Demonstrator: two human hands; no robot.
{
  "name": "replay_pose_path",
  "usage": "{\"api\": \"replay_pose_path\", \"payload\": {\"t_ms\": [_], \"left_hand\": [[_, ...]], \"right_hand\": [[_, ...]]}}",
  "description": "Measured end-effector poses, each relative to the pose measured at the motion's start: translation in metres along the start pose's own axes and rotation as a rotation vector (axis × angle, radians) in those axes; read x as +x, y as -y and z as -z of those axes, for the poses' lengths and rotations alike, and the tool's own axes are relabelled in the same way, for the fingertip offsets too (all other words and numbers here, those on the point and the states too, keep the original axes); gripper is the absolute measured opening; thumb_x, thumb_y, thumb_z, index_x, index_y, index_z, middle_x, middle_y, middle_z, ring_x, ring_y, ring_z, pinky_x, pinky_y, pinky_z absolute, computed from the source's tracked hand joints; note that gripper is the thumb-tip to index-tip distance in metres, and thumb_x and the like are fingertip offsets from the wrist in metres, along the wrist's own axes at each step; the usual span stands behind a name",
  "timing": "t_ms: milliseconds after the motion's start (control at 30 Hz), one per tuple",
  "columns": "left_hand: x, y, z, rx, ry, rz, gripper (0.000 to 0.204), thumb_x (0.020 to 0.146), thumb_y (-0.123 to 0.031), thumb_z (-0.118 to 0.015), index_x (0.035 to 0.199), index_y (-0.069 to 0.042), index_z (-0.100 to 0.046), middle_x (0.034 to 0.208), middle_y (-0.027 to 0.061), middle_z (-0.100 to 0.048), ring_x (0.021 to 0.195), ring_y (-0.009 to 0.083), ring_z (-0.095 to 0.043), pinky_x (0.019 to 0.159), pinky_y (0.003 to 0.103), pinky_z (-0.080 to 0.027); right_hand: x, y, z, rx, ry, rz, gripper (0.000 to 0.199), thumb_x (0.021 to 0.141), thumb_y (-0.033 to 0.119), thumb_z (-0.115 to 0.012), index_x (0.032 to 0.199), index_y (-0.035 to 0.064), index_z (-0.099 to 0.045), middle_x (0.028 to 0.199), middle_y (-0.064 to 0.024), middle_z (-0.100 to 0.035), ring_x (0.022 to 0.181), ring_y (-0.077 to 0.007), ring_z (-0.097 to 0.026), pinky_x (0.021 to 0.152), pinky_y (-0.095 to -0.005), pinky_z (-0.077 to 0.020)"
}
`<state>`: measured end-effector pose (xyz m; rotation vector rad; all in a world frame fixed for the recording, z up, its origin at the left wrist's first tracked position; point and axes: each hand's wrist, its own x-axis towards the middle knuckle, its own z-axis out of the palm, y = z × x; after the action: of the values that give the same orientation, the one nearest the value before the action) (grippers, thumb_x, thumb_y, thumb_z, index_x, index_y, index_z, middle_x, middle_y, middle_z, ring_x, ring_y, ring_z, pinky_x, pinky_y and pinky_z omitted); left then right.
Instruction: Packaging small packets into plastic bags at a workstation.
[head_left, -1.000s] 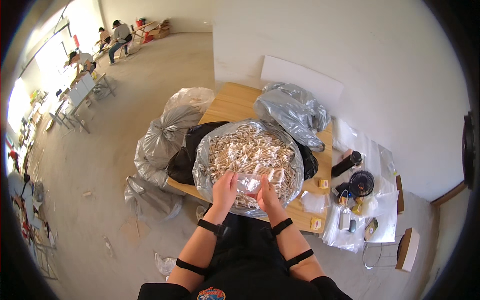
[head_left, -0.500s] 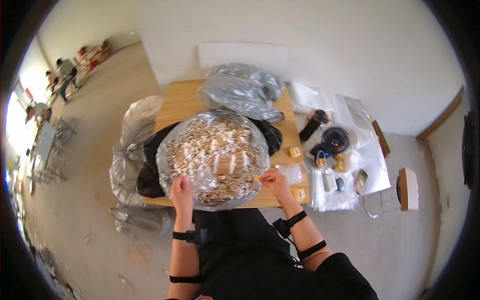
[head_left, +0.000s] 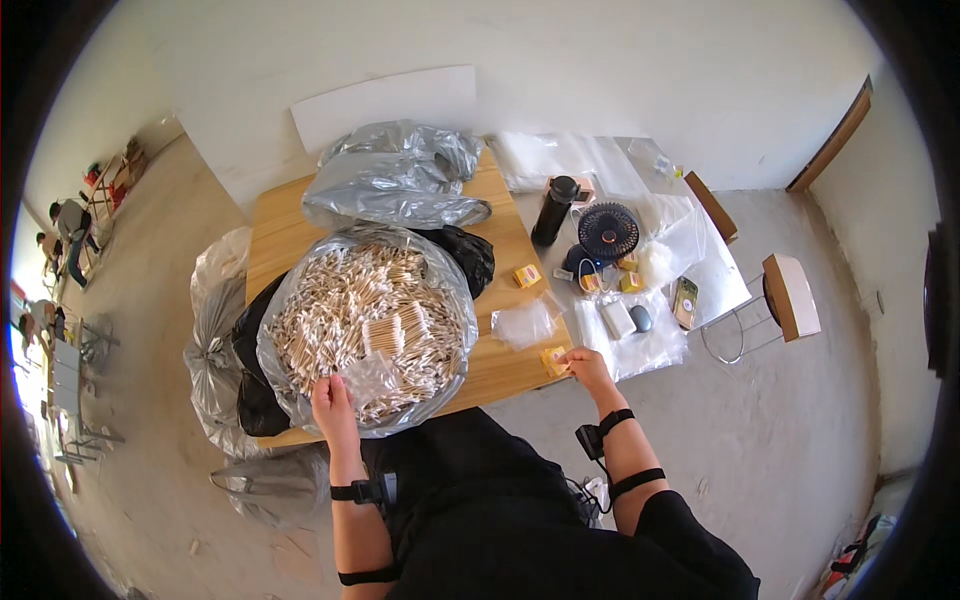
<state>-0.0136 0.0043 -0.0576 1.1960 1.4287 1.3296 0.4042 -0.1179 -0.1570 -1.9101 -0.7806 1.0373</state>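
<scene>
1. Left hand (head_left: 333,402) rests on the near rim of the clear bag (head_left: 300,400) of sticks (head_left: 370,315); fingers curled at the plastic, cannot tell if they pinch it.
2. Right hand (head_left: 588,366) reaches right to a small yellow box (head_left: 553,360) at the table's near right corner; fingertips touch the box, closure on it cannot be told.
3. Yellow box lies flat, squarish; its long axis cannot be told.
4. Sticks are pale, thin, heaped in a mound; most run roughly near-to-far with a slant, one tidy bundle (head_left: 385,335) stands out near the middle with sticks parallel.
5. Clear bag sits on a wooden table (head_left: 275,225), over a black bag (head_left: 470,255).
6. Crumpled silver bags (head_left: 390,180) lie at the far side of the table; more silver bags (head_left: 215,310) hang off the left edge.
7. Second yellow box (head_left: 527,275) lies on the table right of the clear bag, apart from the first.
8. Small clear pouch (head_left: 525,322) lies between the two boxes.
9. Right of the table, clear sheet (head_left: 640,345) on the floor holds a black bottle (head_left: 556,210), upright, a round dark fan (head_left: 608,230), more yellow boxes (head_left: 630,282).
10. White flat board (head_left: 385,105) leans by the wall behind the table.
</scene>
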Motion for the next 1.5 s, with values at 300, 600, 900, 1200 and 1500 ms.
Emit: {"api": "replay_pose_path", "payload": {"t_ms": [300, 600, 900, 1200, 1500], "left_hand": [[-0.006, -0.006, -0.003, -0.009, -0.026, 0.083, 0.023, 0.090, -0.017, -0.049, 0.069, -0.007, -0.044, 0.059, -0.0047, -0.038, 0.050, 0.0023, -0.034, 0.043, 0.018, -0.028], [-0.021, 0.004, -0.041, 0.142, 0.242, 0.048, 0.022, 0.088, -0.020, -0.052, 0.072, -0.005, -0.053, 0.056, 0.0012, -0.045, 0.050, 0.0083, -0.042, 0.047, 0.024, -0.035], [-0.041, -0.001, -0.066, 0.206, 0.510, 0.014, 0.016, 0.087, -0.016, -0.051, 0.081, -0.002, -0.056, 0.061, 0.0072, -0.055, 0.057, 0.0162, -0.054, 0.054, 0.030, -0.042], [-0.007, -0.012, -0.063, 0.797, 0.404, -0.584, 0.032, 0.080, -0.017, -0.056, 0.111, -0.009, -0.053, 0.119, 0.0111, -0.049, 0.113, 0.0309, -0.041, 0.094, 0.044, -0.033], [0.028, 0.026, -0.029, 1.334, 0.400, -0.615, 0.053, 0.083, -0.037, -0.051, 0.131, -0.019, -0.038, 0.142, 0.0053, -0.024, 0.133, 0.0313, -0.013, 0.105, 0.051, -0.009]], "right_hand": [[0.005, -0.010, -0.017, -0.473, -0.144, 0.356, 0.018, 0.073, 0.009, -0.056, 0.086, 0.0102, -0.068, 0.081, -0.0087, -0.062, 0.073, -0.0244, -0.059, 0.063, -0.0311, -0.0472], [-0.037, 0.057, -0.052, -0.760, -0.333, 0.627, 0.019, 0.075, 0.020, -0.060, 0.091, 0.0111, -0.065, 0.093, -0.0158, -0.056, 0.080, -0.0315, -0.057, 0.071, -0.0399, -0.0467], [-0.055, 0.121, -0.106, 0.104, 0.390, 0.271, 0.043, 0.079, 0.005, -0.059, 0.116, 0.0055, -0.039, 0.073, -0.0070, -0.057, 0.065, -0.0119, -0.057, 0.054, -0.0241, -0.0446], [0.043, 0.085, -0.065, -0.527, -0.308, 0.485, 0.042, 0.071, 0.004, -0.061, 0.109, 0.0033, -0.044, 0.090, -0.0180, -0.054, 0.086, -0.0340, -0.053, 0.075, -0.0417, -0.0433], [-0.008, 0.091, -0.101, -0.628, -0.191, 0.697, 0.046, 0.070, 0.004, -0.060, 0.113, 0.0016, -0.044, 0.112, -0.0232, -0.044, 0.108, -0.0387, -0.041, 0.093, -0.0441, -0.0341]]}}
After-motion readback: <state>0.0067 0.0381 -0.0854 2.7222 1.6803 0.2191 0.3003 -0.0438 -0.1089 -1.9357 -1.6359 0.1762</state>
